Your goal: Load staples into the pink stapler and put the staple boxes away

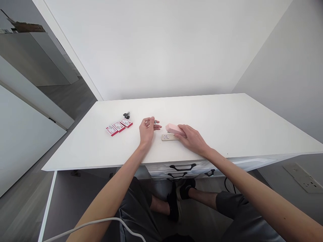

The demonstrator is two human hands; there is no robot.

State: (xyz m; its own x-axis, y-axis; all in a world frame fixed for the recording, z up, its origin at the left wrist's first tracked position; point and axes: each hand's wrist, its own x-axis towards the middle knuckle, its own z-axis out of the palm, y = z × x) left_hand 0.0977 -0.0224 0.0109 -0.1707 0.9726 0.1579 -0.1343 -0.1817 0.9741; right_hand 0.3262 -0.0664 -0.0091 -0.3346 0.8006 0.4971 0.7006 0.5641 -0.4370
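A pink stapler (pixel 174 129) is on the white desk, its upper arm lifted apart from its pale base (pixel 171 137). My right hand (pixel 191 139) is closed around the stapler's rear end, with the thumb low near the base. Just left of it, my left hand (pixel 147 131) pinches a small grey piece (pixel 155 122) between thumb and fingertips; it looks like a short strip of staples, though its details are too small to be sure. The left hand's other fingers point toward the stapler's front end.
Three red-and-white small boxes (pixel 118 126) lie in a row to the left. Behind them sits a small black-and-silver object (pixel 126 115), perhaps a staple remover. Drawers with black handles (pixel 183 167) are under the desk's front edge. A white cable (pixel 108 219) crosses my left forearm.
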